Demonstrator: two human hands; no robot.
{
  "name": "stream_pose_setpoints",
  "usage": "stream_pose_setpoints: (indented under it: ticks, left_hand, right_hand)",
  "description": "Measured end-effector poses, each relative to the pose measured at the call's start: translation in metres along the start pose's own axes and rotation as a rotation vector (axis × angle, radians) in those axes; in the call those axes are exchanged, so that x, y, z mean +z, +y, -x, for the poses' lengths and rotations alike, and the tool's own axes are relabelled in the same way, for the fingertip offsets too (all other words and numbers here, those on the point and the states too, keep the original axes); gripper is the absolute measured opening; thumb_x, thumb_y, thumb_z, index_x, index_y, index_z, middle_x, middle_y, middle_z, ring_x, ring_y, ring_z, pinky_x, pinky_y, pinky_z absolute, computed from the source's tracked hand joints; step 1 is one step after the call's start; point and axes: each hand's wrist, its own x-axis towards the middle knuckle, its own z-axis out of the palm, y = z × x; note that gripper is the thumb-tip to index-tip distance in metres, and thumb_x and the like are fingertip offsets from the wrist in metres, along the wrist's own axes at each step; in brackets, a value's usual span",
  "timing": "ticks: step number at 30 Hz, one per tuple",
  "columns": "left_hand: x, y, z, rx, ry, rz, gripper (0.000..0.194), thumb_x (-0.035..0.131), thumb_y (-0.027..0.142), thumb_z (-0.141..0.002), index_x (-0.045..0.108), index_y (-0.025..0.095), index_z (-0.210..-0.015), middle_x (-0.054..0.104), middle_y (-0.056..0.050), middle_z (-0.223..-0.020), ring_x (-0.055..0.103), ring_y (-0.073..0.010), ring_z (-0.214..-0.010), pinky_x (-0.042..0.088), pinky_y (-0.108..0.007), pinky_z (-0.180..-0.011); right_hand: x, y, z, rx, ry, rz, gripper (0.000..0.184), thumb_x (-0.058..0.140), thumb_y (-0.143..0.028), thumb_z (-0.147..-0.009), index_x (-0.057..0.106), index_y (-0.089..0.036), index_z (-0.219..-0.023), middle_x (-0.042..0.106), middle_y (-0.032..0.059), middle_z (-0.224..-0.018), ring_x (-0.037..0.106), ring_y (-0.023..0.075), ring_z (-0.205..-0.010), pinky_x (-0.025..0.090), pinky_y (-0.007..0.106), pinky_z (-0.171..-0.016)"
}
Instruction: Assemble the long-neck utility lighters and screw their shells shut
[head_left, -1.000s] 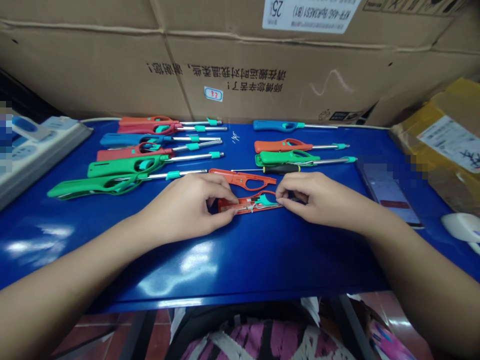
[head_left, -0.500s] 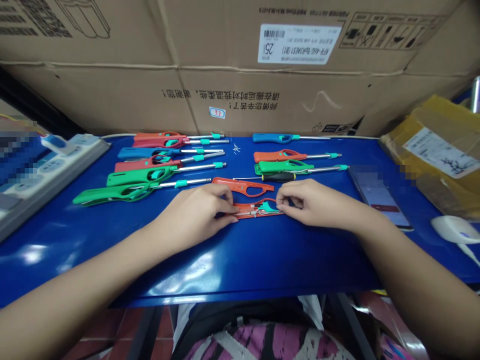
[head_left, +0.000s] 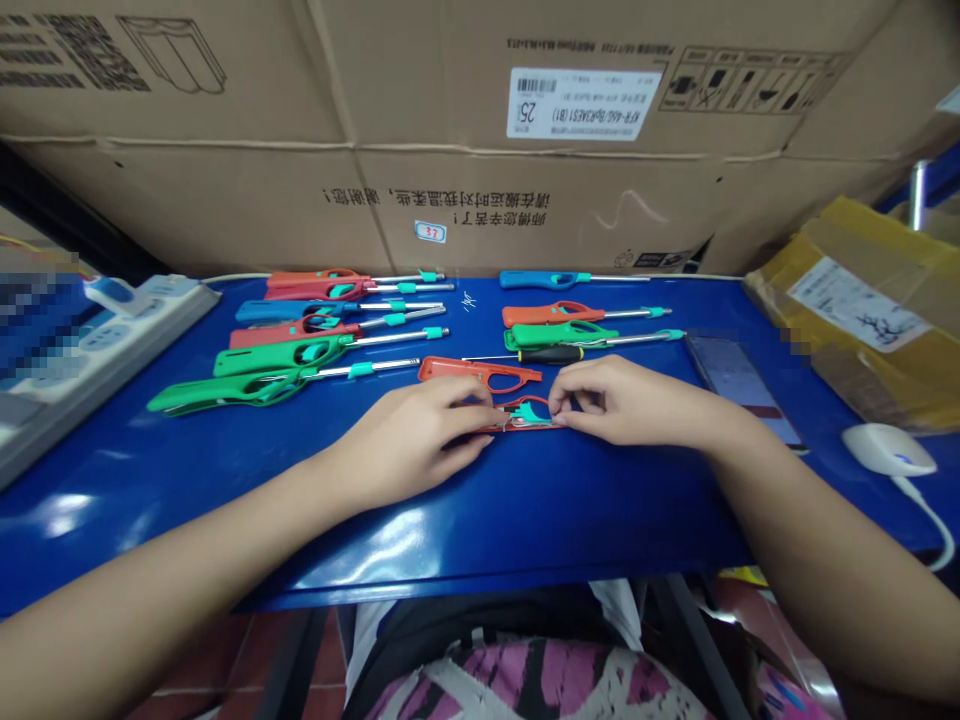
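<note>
An opened orange lighter half point(head_left: 517, 427) lies on the blue table between my hands, its teal trigger point(head_left: 531, 413) and thin wires exposed. My left hand point(head_left: 427, 430) reaches over its left part, thumb and fingers closed on the casing and inner parts; the exact grip is partly hidden. My right hand point(head_left: 611, 400) pinches at the right end beside the trigger, on something too small to make out. Just behind lies the matching orange casing half point(head_left: 480, 375), apart from both hands. A screwdriver point(head_left: 551, 355) with a black and yellow handle rests behind that.
Several long lighters, such as a green lighter point(head_left: 232, 390), lie in a row at left; a blue lighter point(head_left: 544, 279) and others lie at right. A power strip point(head_left: 112, 330), a phone point(head_left: 739, 385), a taped parcel point(head_left: 862, 310) and a white device point(head_left: 889, 450) flank them. A cardboard box point(head_left: 420, 100) stands behind.
My left hand has shifted right along the opened lighter, covering more of its left part. My right hand stays at the right end. The view has tilted and turned slightly.
</note>
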Motion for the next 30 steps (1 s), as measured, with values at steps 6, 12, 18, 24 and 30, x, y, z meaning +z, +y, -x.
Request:
stream_pose_setpoints:
  ticks: [6, 12, 18, 24, 30]
  left_hand:
    - [0.010, 0.001, 0.000, 0.052, -0.041, -0.099, 0.036, 0.044, 0.024, -0.104, 0.064, 0.027, -0.134, 0.063, -0.008, -0.121, 0.064, -0.0223, -0.104, 0.058, -0.036, -0.084]
    - [0.010, -0.002, 0.000, 0.059, -0.044, -0.094, 0.038, 0.043, 0.021, -0.103, 0.064, 0.026, -0.134, 0.062, -0.011, -0.125, 0.065, -0.0232, -0.104, 0.058, -0.036, -0.083]
    - [-0.006, -0.017, -0.004, -0.098, 0.175, 0.115, 0.032, 0.047, 0.016, -0.098, 0.063, 0.018, -0.126, 0.064, -0.009, -0.119, 0.064, -0.0181, -0.104, 0.055, -0.030, -0.091]
    - [-0.030, -0.050, 0.000, -0.129, 0.004, -0.195, 0.020, 0.056, 0.024, -0.089, 0.069, 0.018, -0.103, 0.065, -0.008, -0.115, 0.064, -0.0252, -0.105, 0.054, -0.038, -0.089]
    - [-0.022, -0.054, 0.001, -0.138, -0.023, -0.271, 0.018, 0.052, 0.027, -0.097, 0.067, 0.019, -0.103, 0.066, -0.008, -0.110, 0.064, -0.0238, -0.101, 0.053, -0.033, -0.079]
  right_hand:
    - [0.001, -0.002, -0.001, 0.013, 0.016, 0.013, 0.012, 0.062, -0.015, -0.084, 0.072, -0.017, -0.090, 0.068, 0.0008, -0.080, 0.054, 0.0107, -0.064, 0.040, 0.023, -0.058]
    - [0.004, -0.002, -0.002, -0.055, 0.064, 0.040, 0.011, 0.060, -0.018, -0.089, 0.071, -0.017, -0.091, 0.069, 0.0025, -0.084, 0.057, 0.0121, -0.068, 0.043, 0.024, -0.062]
    - [0.010, 0.004, -0.008, -0.124, 0.353, 0.153, 0.022, 0.054, -0.022, -0.097, 0.070, -0.020, -0.112, 0.067, 0.0091, -0.109, 0.063, 0.0199, -0.093, 0.049, 0.032, -0.079]
    - [0.016, 0.011, -0.011, -0.102, 0.282, 0.260, 0.036, 0.050, -0.015, -0.096, 0.072, -0.025, -0.122, 0.062, 0.0099, -0.122, 0.063, 0.0225, -0.102, 0.052, 0.036, -0.084]
    - [0.020, 0.011, -0.013, -0.110, 0.245, 0.259, 0.045, 0.047, -0.007, -0.092, 0.072, -0.025, -0.124, 0.061, 0.0097, -0.122, 0.062, 0.0218, -0.104, 0.051, 0.036, -0.087]
